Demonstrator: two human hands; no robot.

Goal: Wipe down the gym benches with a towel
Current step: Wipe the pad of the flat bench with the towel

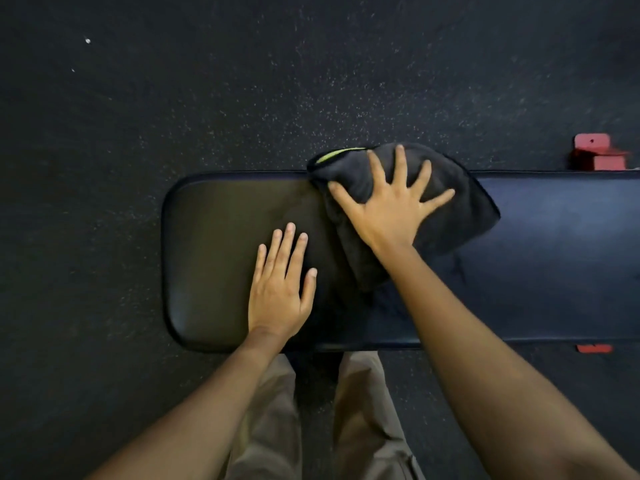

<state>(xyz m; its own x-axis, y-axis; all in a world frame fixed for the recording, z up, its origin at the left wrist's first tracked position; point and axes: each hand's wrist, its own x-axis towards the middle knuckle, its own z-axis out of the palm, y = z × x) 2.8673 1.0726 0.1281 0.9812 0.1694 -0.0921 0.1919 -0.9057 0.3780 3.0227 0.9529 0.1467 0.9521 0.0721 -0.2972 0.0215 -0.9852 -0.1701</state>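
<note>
A long black padded vinyl gym bench [221,237] runs across the view, its rounded end to the left and the rest running off to the right; on it, toward the far edge, lies a bunched black cloth towel [446,209] with a strip of lime-green trim showing at its top left fold; part of the towel overhangs the bench's far edge. The right hand [391,202] lies flat on top of the towel, fingers straight and fanned wide apart, pressing it down onto the pad. The left hand [280,289] rests palm down on the bare pad just left of the towel, fingers straight and close together, holding nothing. Below the bench's near edge a pair of khaki trouser legs [273,420] stands on the dark speckled rubber floor [173,98]; red metal bench feet [595,155] show beyond the far edge at right.
</note>
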